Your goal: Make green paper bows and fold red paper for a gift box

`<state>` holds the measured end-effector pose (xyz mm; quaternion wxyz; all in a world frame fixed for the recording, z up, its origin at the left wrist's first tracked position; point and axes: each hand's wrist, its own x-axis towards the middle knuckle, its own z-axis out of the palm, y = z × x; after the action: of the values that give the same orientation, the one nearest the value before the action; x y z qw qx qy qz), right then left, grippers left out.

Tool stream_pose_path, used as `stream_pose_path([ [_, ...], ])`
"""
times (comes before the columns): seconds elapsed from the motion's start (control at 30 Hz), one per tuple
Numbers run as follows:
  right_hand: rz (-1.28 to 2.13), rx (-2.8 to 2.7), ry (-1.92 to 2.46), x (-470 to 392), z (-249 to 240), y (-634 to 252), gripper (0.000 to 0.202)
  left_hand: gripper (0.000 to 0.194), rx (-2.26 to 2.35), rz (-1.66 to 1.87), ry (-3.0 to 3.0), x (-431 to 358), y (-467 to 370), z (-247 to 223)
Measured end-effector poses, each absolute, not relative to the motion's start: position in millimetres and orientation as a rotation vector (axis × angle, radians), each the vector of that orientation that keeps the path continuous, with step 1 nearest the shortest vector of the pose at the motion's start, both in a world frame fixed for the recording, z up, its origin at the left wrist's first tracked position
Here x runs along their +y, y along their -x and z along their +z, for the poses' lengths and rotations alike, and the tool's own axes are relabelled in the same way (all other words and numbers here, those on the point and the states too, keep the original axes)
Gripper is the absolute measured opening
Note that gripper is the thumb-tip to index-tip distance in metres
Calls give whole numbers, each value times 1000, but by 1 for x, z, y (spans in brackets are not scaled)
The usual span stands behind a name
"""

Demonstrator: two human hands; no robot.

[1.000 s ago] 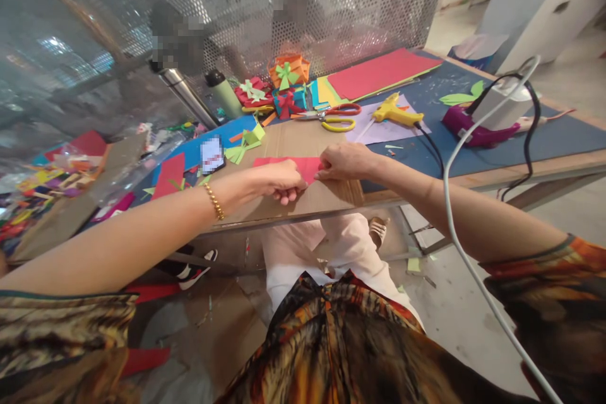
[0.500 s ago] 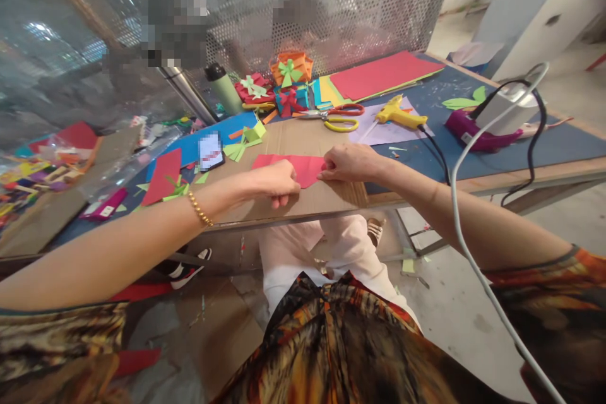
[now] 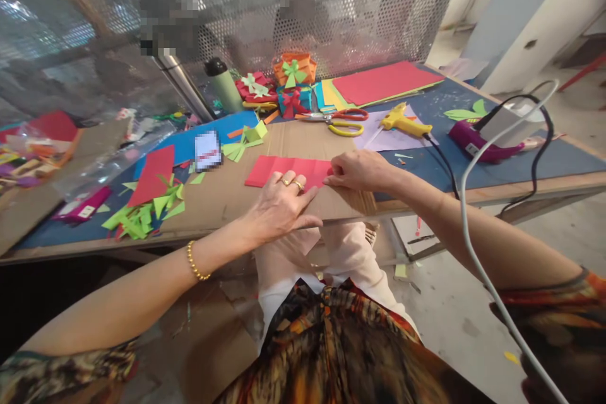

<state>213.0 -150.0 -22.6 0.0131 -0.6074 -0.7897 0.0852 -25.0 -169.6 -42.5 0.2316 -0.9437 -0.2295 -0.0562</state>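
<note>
A creased strip of red paper [image 3: 265, 170] lies on the cardboard sheet [image 3: 222, 199] at the table's front edge. My left hand [image 3: 279, 205], with rings on two fingers, rests flat on the paper's near side, its fingers stretched out and thumb apart. At the paper's right end my right hand [image 3: 360, 170] is closed, thumb and fingers pinching its edge. The scissors [image 3: 346, 129], with one red and one yellow handle, lie just beyond the paper. Behind my right hand, a yellow glue gun [image 3: 406, 121] sits on a pale purple sheet [image 3: 374, 121].
Green paper scraps [image 3: 146, 211], a red paper piece [image 3: 152, 173] and a phone [image 3: 208, 150] lie to the left. Folded paper boxes with bows [image 3: 294, 72], a green bottle [image 3: 225, 85] and large red sheets [image 3: 388, 82] stand behind. A white cable [image 3: 466, 214] hangs across the right side.
My left hand has opened from a curled position and now lies flat on the red paper, uncovering more of its left part. My right hand stays at the right end.
</note>
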Motion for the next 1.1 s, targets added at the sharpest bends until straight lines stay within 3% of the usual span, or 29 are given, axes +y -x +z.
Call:
stream_pose_path([
  [0.07,258,-2451,1885,-151,-22,-216,28,80,-618,-174,2608,-168,28,-44],
  [0.2,146,-2388,1876,-160,-23,-215,23,88,-619,-248,2619,-170,30,-48],
  [0.47,-101,-2549,1399,-194,-49,-189,39,85,-666,-350,2649,-166,34,-58],
  [0.57,-178,-2540,1289,-203,-63,-195,57,88,-672,-373,2642,-167,35,-62],
  [0.7,-302,-2486,1182,-209,-77,-202,77,82,-705,-415,2615,-177,36,-67],
  [0.9,-328,-2484,1103,-208,-82,-214,75,71,-831,-557,2586,-184,65,-61],
  [1.1,-263,-2542,1066,-192,-77,-250,62,31,-1063,-576,2674,-168,111,-49],
])
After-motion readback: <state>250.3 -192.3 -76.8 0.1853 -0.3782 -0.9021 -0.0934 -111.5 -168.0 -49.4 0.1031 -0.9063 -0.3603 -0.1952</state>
